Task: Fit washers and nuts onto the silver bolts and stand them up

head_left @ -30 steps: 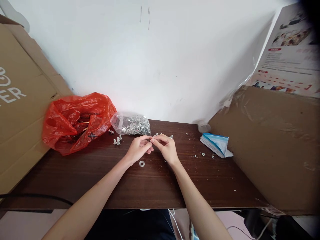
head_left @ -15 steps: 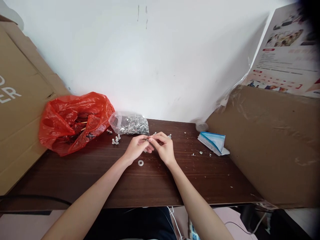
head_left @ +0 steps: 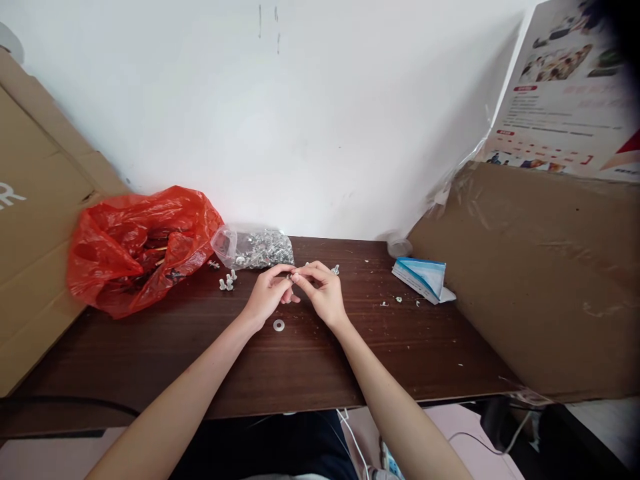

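Note:
Above the middle of the brown table, my left hand (head_left: 268, 291) and my right hand (head_left: 321, 291) meet at the fingertips. Both are closed in a pinch around a tiny metal piece, mostly hidden by the fingers, so its kind cannot be made out. Below them a flat washer (head_left: 279, 325) lies on the table. A few bolts (head_left: 229, 283) stand to the left of my left hand, and another bolt (head_left: 335, 270) is just beyond my right hand. Behind the hands lies a clear plastic bag (head_left: 270, 249) full of small metal hardware.
A red plastic bag (head_left: 120, 253) sits at the left by a cardboard box (head_left: 40, 200). At right are a blue-and-white packet (head_left: 421, 280), a small clear round container (head_left: 399, 248) and another cardboard box (head_left: 545, 280). Small scraps (head_left: 399, 299) dot the brown table (head_left: 320, 373).
The view has shifted slightly, so everything sits a little further left. My fingertips have moved a little at the small piece, and the pinch remains.

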### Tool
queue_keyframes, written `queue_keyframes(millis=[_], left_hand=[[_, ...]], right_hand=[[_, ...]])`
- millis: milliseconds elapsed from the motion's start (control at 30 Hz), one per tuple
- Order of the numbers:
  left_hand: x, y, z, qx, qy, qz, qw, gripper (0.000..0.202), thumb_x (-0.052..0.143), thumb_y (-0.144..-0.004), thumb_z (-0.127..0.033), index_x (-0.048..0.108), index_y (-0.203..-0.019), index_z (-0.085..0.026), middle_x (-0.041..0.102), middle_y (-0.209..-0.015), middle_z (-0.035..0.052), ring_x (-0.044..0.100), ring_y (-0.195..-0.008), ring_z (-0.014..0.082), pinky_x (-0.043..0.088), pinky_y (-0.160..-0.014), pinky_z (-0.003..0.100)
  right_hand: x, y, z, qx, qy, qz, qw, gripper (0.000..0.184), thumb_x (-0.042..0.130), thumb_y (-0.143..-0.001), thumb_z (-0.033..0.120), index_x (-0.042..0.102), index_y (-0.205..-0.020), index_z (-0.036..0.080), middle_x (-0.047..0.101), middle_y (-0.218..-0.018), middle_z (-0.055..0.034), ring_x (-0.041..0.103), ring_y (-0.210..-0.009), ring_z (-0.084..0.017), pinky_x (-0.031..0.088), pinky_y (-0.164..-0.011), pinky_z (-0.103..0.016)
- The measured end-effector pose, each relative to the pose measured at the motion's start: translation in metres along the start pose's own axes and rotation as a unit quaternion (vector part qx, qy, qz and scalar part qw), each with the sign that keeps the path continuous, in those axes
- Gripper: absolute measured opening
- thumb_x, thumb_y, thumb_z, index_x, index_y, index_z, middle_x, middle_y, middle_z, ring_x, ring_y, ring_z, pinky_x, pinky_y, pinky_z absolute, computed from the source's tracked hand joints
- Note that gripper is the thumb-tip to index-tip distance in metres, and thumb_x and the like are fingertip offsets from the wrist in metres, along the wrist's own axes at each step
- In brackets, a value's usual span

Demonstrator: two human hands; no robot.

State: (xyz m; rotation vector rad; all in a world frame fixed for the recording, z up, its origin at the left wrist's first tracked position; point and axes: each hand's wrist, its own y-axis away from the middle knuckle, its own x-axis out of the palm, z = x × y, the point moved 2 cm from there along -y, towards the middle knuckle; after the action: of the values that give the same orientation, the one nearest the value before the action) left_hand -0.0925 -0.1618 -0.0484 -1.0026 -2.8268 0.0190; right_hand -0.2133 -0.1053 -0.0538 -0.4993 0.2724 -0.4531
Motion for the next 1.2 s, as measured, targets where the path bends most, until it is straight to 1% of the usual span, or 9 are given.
queue_keyframes(millis=[67, 167, 300, 433, 533, 667, 867, 1033, 1200], left_hand=[[0.0, 0.0, 0.001, 0.015, -0.008, -0.01, 1.0, 0.026, 0.058, -0.073, -0.02, 0.061, -0.098, -0.016, 0.038, -0.041, -0.0103, 0.041, -0.04, 0.006, 0.053, -0.061, 0.028], [0.001, 0.0, 0.001, 0.019, -0.001, -0.013, 1.0, 0.028, 0.063, -0.072, -0.024, 0.061, -0.099, -0.015, 0.038, -0.044, -0.01, 0.038, -0.043, 0.0055, 0.054, -0.059, 0.028], [0.002, 0.001, -0.001, 0.012, 0.034, -0.01, 0.999, 0.038, 0.068, -0.073, -0.031, 0.059, -0.105, -0.013, 0.055, -0.06, -0.003, 0.052, -0.059, 0.0099, 0.056, -0.063, 0.03], [0.0, 0.0, 0.002, -0.019, 0.068, -0.031, 0.997, 0.034, 0.071, -0.071, -0.031, 0.061, -0.096, -0.01, 0.064, -0.075, 0.0055, 0.059, -0.068, 0.0127, 0.056, -0.066, 0.032], [-0.002, -0.001, 0.006, -0.045, 0.074, -0.024, 0.996, 0.033, 0.076, -0.067, -0.027, 0.065, -0.091, -0.009, 0.067, -0.079, 0.0083, 0.06, -0.067, 0.0119, 0.055, -0.069, 0.031], [-0.003, -0.001, 0.01, -0.058, 0.097, -0.004, 0.994, 0.036, 0.08, -0.064, -0.028, 0.068, -0.092, -0.009, 0.069, -0.081, 0.009, 0.06, -0.066, 0.0114, 0.053, -0.069, 0.03], [-0.002, -0.002, 0.009, -0.081, 0.169, -0.013, 0.982, 0.03, 0.082, -0.061, -0.019, 0.07, -0.087, -0.008, 0.069, -0.077, 0.0077, 0.061, -0.068, 0.0114, 0.054, -0.072, 0.03], [0.0, -0.001, 0.008, -0.081, 0.19, -0.019, 0.978, 0.027, 0.081, -0.061, -0.017, 0.07, -0.084, -0.008, 0.068, -0.072, 0.0049, 0.061, -0.067, 0.0106, 0.056, -0.074, 0.032], [-0.001, -0.001, 0.007, -0.067, 0.189, 0.002, 0.98, 0.029, 0.082, -0.061, -0.018, 0.07, -0.086, -0.008, 0.07, -0.081, 0.0075, 0.065, -0.076, 0.0144, 0.056, -0.079, 0.032]], right_hand=[[0.001, 0.0, -0.001, 0.008, -0.011, 0.003, 1.0, 0.014, 0.066, -0.079, 0.035, 0.073, -0.084, 0.024, 0.062, -0.084, -0.0033, 0.058, -0.075, -0.014, 0.048, -0.067, -0.028], [0.0, 0.0, -0.003, 0.02, -0.029, -0.004, 0.999, 0.015, 0.067, -0.079, 0.036, 0.073, -0.085, 0.023, 0.064, -0.086, -0.004, 0.06, -0.078, -0.015, 0.05, -0.069, -0.029], [-0.005, -0.002, -0.006, 0.048, -0.053, -0.039, 0.997, 0.019, 0.068, -0.078, 0.037, 0.073, -0.085, 0.021, 0.065, -0.088, -0.005, 0.061, -0.079, -0.016, 0.051, -0.072, -0.03], [-0.009, -0.003, -0.007, 0.064, -0.05, -0.053, 0.995, 0.022, 0.067, -0.077, 0.04, 0.072, -0.086, 0.02, 0.067, -0.089, -0.0054, 0.061, -0.081, -0.016, 0.051, -0.073, -0.031], [-0.009, -0.003, -0.008, 0.064, -0.035, -0.04, 0.997, 0.023, 0.066, -0.078, 0.041, 0.072, -0.085, 0.019, 0.067, -0.09, -0.0056, 0.061, -0.081, -0.016, 0.05, -0.072, -0.03], [-0.01, -0.003, -0.006, 0.059, -0.021, -0.021, 0.998, 0.024, 0.065, -0.079, 0.041, 0.071, -0.087, 0.019, 0.067, -0.091, -0.006, 0.061, -0.083, -0.016, 0.049, -0.071, -0.029], [-0.011, -0.004, 0.001, 0.06, -0.03, 0.019, 0.998, 0.022, 0.066, -0.079, 0.037, 0.07, -0.092, 0.021, 0.065, -0.094, -0.0051, 0.062, -0.079, -0.015, 0.05, -0.071, -0.029], [-0.014, -0.004, 0.005, 0.029, -0.011, 0.057, 0.998, 0.021, 0.067, -0.078, 0.034, 0.07, -0.096, 0.022, 0.063, -0.093, -0.0044, 0.06, -0.078, -0.014, 0.049, -0.068, -0.028], [-0.018, -0.004, 0.007, 0.001, 0.013, 0.056, 0.998, 0.015, 0.065, -0.08, 0.03, 0.069, -0.092, 0.022, 0.063, -0.093, -0.0044, 0.059, -0.078, -0.014, 0.048, -0.067, -0.027]])
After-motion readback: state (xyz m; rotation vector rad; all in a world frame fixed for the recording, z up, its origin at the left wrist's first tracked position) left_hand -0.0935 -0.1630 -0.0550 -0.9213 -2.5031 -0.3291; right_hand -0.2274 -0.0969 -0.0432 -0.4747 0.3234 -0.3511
